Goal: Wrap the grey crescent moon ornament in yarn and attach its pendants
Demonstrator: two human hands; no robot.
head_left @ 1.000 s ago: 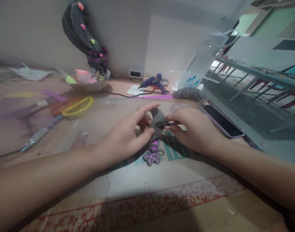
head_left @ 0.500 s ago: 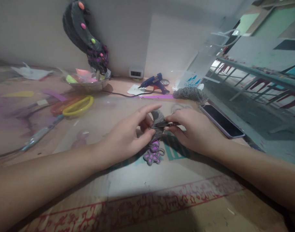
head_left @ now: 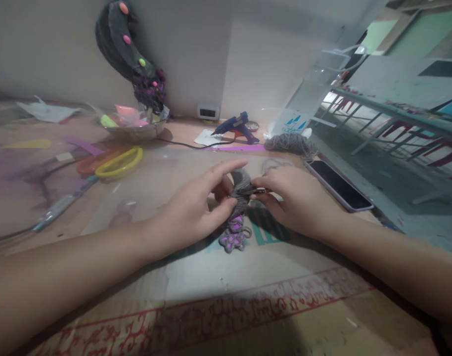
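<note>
Between thumb and fingers, my left hand (head_left: 209,198) grips a bundle of grey yarn (head_left: 241,190) with a curved, wound shape. Below it hangs or lies a purple piece edged in grey yarn (head_left: 233,238), with rounded petal-like lobes and a small loop at its right side. My right hand (head_left: 287,198) pinches a thin dark tool (head_left: 260,190) with a slight shine, its tip against the right side of the bundle. The fingers hide most of that tool, so its kind is unclear.
A blue glue gun (head_left: 231,124) lies at the back, near a small digital clock (head_left: 208,111). A yarn skein (head_left: 289,143) and a phone (head_left: 339,185) are on the right. Yellow-handled scissors (head_left: 120,163), a bowl (head_left: 135,131) and a dark curved ornament (head_left: 114,44) stand left.
Both hands stay nearly in place on the grey yarn bundle. My right fingers have shifted very slightly around the thin tool.
</note>
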